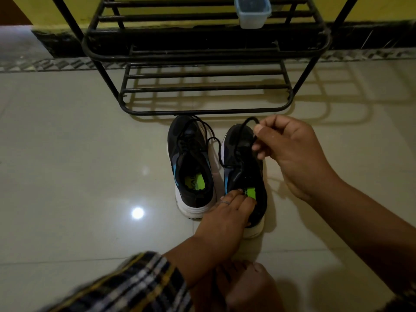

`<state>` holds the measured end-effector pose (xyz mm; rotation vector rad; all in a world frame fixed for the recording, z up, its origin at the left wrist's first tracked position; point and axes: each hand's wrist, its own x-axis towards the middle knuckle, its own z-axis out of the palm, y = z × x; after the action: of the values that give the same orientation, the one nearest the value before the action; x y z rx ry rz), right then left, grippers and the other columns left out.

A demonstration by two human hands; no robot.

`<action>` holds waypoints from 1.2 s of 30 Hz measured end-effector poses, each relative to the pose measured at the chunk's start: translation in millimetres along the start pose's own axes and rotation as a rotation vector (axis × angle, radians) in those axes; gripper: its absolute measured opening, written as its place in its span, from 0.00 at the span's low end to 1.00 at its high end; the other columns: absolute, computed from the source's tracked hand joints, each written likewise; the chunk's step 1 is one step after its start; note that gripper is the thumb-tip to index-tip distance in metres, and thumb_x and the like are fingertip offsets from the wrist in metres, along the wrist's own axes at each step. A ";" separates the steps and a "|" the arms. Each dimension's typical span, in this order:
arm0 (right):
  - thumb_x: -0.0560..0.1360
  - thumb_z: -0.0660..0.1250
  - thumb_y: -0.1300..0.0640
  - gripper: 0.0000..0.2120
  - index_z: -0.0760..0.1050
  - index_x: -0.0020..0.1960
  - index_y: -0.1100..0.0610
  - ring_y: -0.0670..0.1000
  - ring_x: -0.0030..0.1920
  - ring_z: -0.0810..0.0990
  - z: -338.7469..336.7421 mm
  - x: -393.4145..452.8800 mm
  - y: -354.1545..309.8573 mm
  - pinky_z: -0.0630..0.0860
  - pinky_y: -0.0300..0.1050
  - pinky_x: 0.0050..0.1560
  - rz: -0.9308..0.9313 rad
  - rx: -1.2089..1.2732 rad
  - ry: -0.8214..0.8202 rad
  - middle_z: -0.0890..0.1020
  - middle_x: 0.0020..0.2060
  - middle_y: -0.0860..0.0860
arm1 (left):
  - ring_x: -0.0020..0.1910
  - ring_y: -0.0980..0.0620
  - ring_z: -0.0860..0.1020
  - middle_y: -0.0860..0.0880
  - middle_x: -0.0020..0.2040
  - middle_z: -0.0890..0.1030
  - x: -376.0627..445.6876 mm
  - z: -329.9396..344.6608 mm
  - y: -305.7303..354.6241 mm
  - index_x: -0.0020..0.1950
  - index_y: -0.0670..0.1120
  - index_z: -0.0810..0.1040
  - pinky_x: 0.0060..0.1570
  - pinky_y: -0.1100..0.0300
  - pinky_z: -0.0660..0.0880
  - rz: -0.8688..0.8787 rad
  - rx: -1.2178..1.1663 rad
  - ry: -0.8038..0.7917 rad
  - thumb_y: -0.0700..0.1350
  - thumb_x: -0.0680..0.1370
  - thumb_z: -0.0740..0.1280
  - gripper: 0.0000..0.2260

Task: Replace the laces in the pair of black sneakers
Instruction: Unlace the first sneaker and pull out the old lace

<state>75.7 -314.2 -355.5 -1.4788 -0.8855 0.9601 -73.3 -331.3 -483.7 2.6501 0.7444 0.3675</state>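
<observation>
1. Black sneakers at frame centre: left sneaker [191, 167], right sneaker [244, 174], side by side on tile floor [78, 154].
2. Right hand [290, 152] pinches black lace [242, 129] above right sneaker.
3. Left hand [227, 212] grips its heel collar.

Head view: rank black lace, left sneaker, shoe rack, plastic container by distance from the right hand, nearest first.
1. black lace: pinched in the right hand, above the right-side sneaker.
2. left sneaker: on the floor, left of that hand, past the other shoe.
3. shoe rack: its bottom rail sits just beyond the sneaker toes.
4. plastic container: on an upper rack shelf, top of the picture.
</observation>
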 end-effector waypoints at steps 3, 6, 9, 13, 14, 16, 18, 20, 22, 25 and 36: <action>0.77 0.63 0.64 0.05 0.73 0.43 0.60 0.47 0.33 0.78 -0.7 0.2 -9.9 0.76 0.38 0.33 0.075 0.136 -0.052 0.76 0.34 0.53 | 0.63 0.44 0.75 0.46 0.56 0.79 -0.1 -0.8 0.6 0.58 0.46 0.70 0.53 0.52 0.78 -0.013 -0.003 -0.017 0.42 0.72 0.66 0.15; 0.77 0.61 0.65 0.07 0.72 0.41 0.60 0.49 0.36 0.80 0.4 -1.8 -15.7 0.79 0.40 0.36 0.157 0.273 -0.146 0.77 0.34 0.52 | 0.64 0.43 0.74 0.44 0.58 0.79 0.1 -2.4 1.6 0.59 0.45 0.72 0.54 0.49 0.78 -0.027 -0.032 -0.040 0.42 0.73 0.66 0.15; 0.78 0.59 0.65 0.07 0.72 0.42 0.61 0.52 0.41 0.81 3.8 -3.8 -20.6 0.81 0.44 0.45 0.119 0.278 -0.218 0.78 0.35 0.52 | 0.67 0.42 0.70 0.43 0.61 0.77 0.4 -5.4 2.1 0.62 0.44 0.71 0.59 0.47 0.75 -0.040 -0.063 -0.059 0.40 0.74 0.67 0.17; 0.78 0.58 0.69 0.12 0.74 0.59 0.61 0.51 0.55 0.80 4.0 0.1 -15.7 0.80 0.44 0.52 0.135 0.258 -0.323 0.80 0.54 0.53 | 0.66 0.42 0.71 0.43 0.61 0.76 -0.7 -4.6 0.2 0.61 0.45 0.68 0.55 0.47 0.77 -0.022 -0.039 -0.063 0.44 0.76 0.57 0.14; 0.77 0.58 0.71 0.18 0.71 0.64 0.60 0.49 0.61 0.78 2.1 2.7 -11.5 0.79 0.43 0.54 0.171 0.249 -0.353 0.77 0.60 0.52 | 0.66 0.42 0.71 0.43 0.61 0.76 -0.5 -5.5 1.3 0.62 0.45 0.69 0.54 0.47 0.77 -0.032 -0.045 -0.080 0.44 0.76 0.58 0.14; 0.76 0.58 0.73 0.24 0.67 0.69 0.57 0.46 0.66 0.72 -2.3 7.2 0.4 0.76 0.39 0.57 0.209 0.058 -0.372 0.73 0.66 0.49 | 0.64 0.41 0.71 0.42 0.62 0.75 0.4 -7.0 3.3 0.62 0.43 0.70 0.54 0.49 0.76 -0.064 -0.037 -0.121 0.41 0.76 0.63 0.14; 0.77 0.61 0.70 0.24 0.67 0.70 0.53 0.44 0.66 0.69 -8.1 11.4 17.3 0.74 0.36 0.58 0.173 -0.309 -0.353 0.72 0.65 0.48 | 0.61 0.42 0.73 0.43 0.59 0.76 1.6 -10.5 5.4 0.61 0.43 0.72 0.50 0.52 0.76 -0.064 0.000 -0.108 0.41 0.75 0.66 0.15; 0.76 0.64 0.64 0.22 0.69 0.69 0.52 0.45 0.66 0.67 -15.6 14.5 38.8 0.70 0.40 0.63 0.064 -0.643 -0.353 0.70 0.67 0.49 | 0.55 0.43 0.77 0.45 0.53 0.79 2.0 -10.7 5.2 0.57 0.45 0.73 0.41 0.56 0.78 -0.032 0.016 -0.076 0.41 0.70 0.71 0.16; 0.76 0.66 0.61 0.21 0.70 0.69 0.53 0.49 0.68 0.65 -22.5 14.5 61.7 0.66 0.44 0.68 -0.031 -0.908 -0.369 0.67 0.69 0.50 | 0.51 0.45 0.79 0.47 0.49 0.80 1.9 -9.0 4.7 0.54 0.46 0.72 0.36 0.59 0.78 -0.029 0.007 -0.060 0.42 0.67 0.74 0.19; 0.76 0.65 0.61 0.21 0.71 0.68 0.55 0.54 0.69 0.61 -27.1 8.0 83.9 0.62 0.47 0.69 -0.131 -1.103 -0.309 0.66 0.69 0.52 | 0.51 0.44 0.79 0.47 0.48 0.80 1.9 -9.4 5.2 0.54 0.46 0.70 0.37 0.59 0.78 -0.030 0.003 -0.061 0.42 0.66 0.75 0.21; 0.66 0.72 0.67 0.22 0.78 0.59 0.61 0.61 0.68 0.61 -15.2 -3.7 91.7 0.75 0.61 0.51 -0.327 -1.345 -0.253 0.69 0.68 0.61 | 0.56 0.42 0.77 0.47 0.49 0.78 1.7 -7.2 4.1 0.59 0.48 0.67 0.40 0.50 0.80 -0.078 0.036 -0.112 0.43 0.71 0.71 0.20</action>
<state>90.1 -333.7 -445.3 -2.1733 -2.1134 0.2074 -72.5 -331.7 -475.3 2.6408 0.8231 0.1851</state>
